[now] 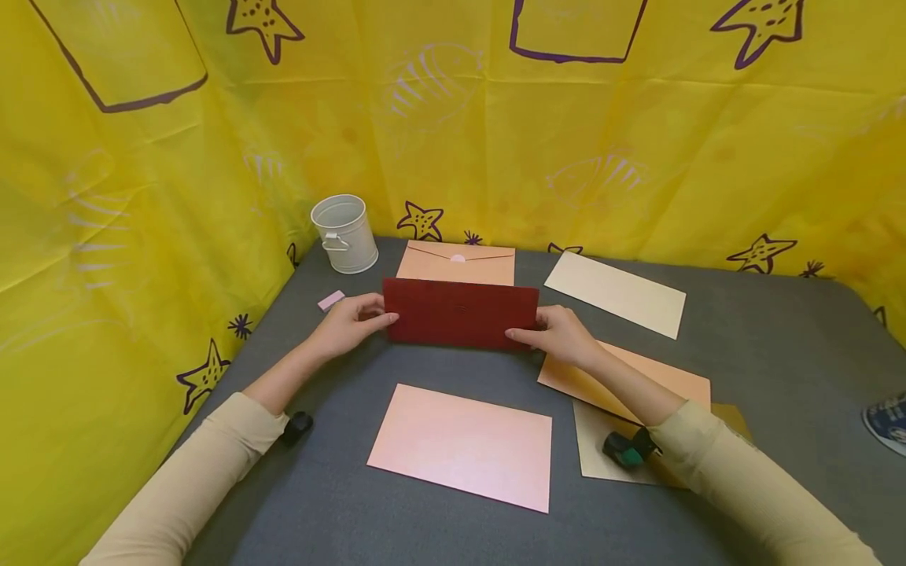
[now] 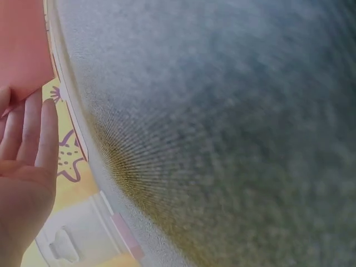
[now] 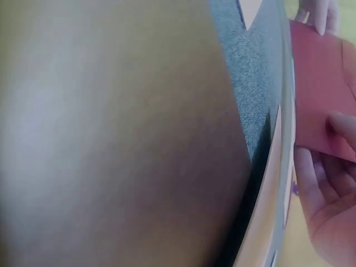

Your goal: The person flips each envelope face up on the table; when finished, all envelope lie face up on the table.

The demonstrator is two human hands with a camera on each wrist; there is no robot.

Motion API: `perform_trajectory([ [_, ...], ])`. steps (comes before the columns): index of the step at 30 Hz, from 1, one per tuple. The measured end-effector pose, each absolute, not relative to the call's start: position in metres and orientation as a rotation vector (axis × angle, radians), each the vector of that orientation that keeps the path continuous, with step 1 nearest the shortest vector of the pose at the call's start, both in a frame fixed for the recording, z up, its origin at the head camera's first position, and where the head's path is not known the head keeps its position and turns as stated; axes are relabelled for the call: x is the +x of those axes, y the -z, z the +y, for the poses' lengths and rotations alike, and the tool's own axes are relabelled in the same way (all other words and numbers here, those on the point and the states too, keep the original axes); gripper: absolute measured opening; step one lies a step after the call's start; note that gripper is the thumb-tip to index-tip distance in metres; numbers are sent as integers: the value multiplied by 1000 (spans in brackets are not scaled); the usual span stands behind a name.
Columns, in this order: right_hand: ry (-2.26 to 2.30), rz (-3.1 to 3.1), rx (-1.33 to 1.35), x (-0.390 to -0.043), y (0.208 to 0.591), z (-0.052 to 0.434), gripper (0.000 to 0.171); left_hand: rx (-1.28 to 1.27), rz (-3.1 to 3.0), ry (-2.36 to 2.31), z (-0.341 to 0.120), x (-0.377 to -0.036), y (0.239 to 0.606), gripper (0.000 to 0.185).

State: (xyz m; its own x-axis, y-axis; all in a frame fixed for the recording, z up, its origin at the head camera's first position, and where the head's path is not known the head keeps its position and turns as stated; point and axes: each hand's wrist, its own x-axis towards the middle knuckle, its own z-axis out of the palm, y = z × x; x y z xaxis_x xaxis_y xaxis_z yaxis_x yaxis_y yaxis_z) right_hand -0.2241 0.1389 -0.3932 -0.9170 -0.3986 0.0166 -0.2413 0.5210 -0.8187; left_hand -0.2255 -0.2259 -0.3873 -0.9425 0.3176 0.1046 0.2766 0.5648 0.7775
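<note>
Both hands hold a dark red envelope (image 1: 460, 313) by its two short ends, tilted up toward the head camera. My left hand (image 1: 348, 324) pinches its left end, thumb in front and fingers behind. At the right end my right hand (image 1: 562, 336) does the same. In the left wrist view the envelope (image 2: 25, 50) lies between the thumb and fingers of the left hand (image 2: 25, 183). The right wrist view shows the right thumb on the face of the envelope (image 3: 320, 89), with that hand's fingers (image 3: 328, 178) behind it. A peach envelope (image 1: 460, 267) with a round seal lies just beyond.
A pink envelope (image 1: 467, 448) lies in front. To the right are a cream envelope (image 1: 616, 295), an orange one (image 1: 658, 373) and a pale one (image 1: 591, 452) partly under it. A white metal bucket (image 1: 350, 240) stands back left, near a small pink block (image 1: 330, 300).
</note>
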Motion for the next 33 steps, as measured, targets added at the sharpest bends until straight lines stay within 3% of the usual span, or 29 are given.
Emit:
perform_trajectory([
  [5,1427,2460,-430,-231,393,134,40,291,2627,-1503,-228,-231,388,29],
  [15,1313,2474,-300,-241,396,128,33,36,2599,-1481,-230,-237,388,36],
  [33,1168,2496,-160,-253,395,120,36,-28,2745,-1196,-229,-246,391,34],
])
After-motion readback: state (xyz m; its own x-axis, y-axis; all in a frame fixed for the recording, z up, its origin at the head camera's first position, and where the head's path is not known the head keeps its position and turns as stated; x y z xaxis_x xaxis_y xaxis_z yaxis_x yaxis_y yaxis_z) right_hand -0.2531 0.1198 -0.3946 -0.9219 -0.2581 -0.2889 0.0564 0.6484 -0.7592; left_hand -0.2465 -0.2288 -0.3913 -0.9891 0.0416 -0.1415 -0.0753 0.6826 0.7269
